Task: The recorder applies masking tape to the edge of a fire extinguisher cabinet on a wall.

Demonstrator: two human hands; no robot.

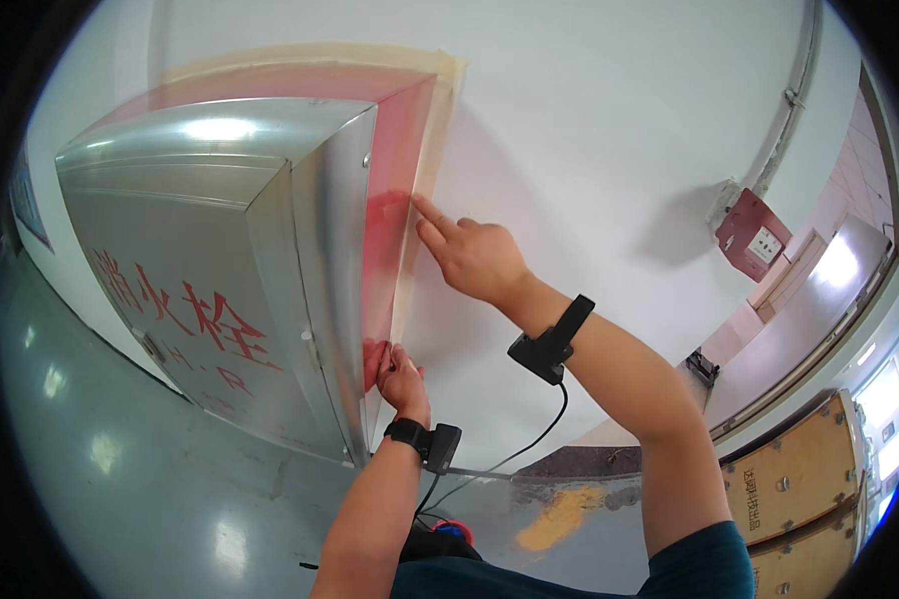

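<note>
A metal fire hydrant cabinet (195,224) with red lettering stands out from the white wall. A glossy red band (401,142) lies between its metal side and a strip of cream masking tape (428,161) on the wall. My right hand (472,251) touches the tape's edge beside the band with an extended fingertip, its other fingers bent. Lower down, my left hand (404,382) is at the bottom of the visible band and tape, fingers drawn together; whether it pinches something is hidden. Each wrist wears a black strap with a cabled device.
A maroon socket box (753,236) hangs on the wall at right, below a conduit (783,135). Beyond it are a doorway with a metal door (801,314) and wooden cases (790,472). A red and blue round object (453,530) is on the floor near my body.
</note>
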